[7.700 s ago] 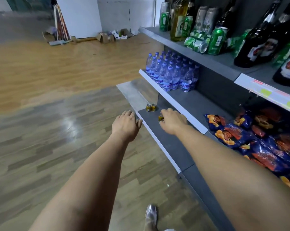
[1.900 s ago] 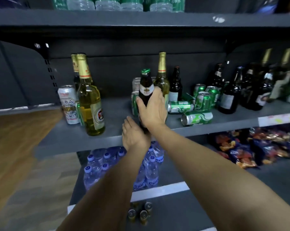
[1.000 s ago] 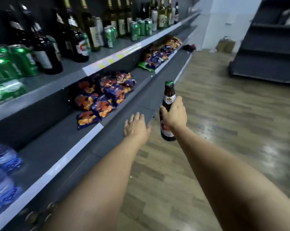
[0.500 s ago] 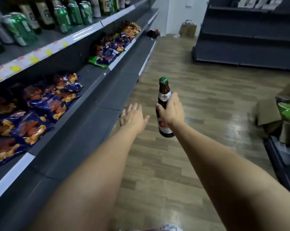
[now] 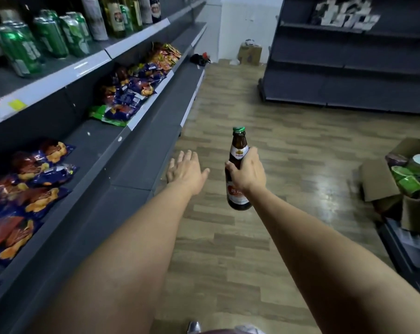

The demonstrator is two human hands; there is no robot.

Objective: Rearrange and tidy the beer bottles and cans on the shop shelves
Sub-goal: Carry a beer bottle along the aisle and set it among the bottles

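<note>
One bottle (image 5: 238,169) — gripped in right hand (image 5: 246,173).

snack bags (image 5: 129,92), cardboard boxes (image 5: 382,182), wooden floor (image 5: 288,141)

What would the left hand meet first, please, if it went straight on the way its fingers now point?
Probably the front edge of the bottom shelf; the left hand points forward and slightly left along it, empty, though depth is unclear.

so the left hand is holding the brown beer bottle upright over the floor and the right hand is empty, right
Not quite: the hands are swapped. In the head view the right hand holds the brown beer bottle upright over the floor, and the left hand is empty.
</note>
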